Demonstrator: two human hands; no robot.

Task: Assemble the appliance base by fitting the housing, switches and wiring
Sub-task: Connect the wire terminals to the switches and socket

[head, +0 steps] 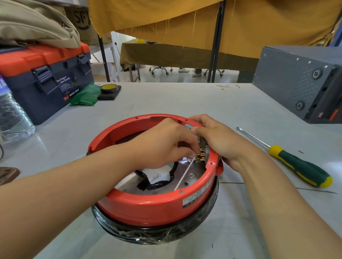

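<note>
Centrally, table: pale grey worktop [246, 105].
Housing: round red plastic housing [142, 205], open side up, sits on a black glossy bowl-shaped body [160, 233] near the table's front edge.
Inside housing: silver metal plate [191, 178], black wire bundle [163, 181], white sleeved wire [183, 174] slanting toward the right wall.
Switch: brass-terminal switch block [201, 153] against the inner right wall, long axis upright.
Left hand [165, 143]: fingertips pinch at the terminals.
Right hand [219, 140]: grasps the rim over the switch.
Screwdriver: green-and-yellow-handled screwdriver [295, 163], right of housing, tip pointing far-left.
</note>
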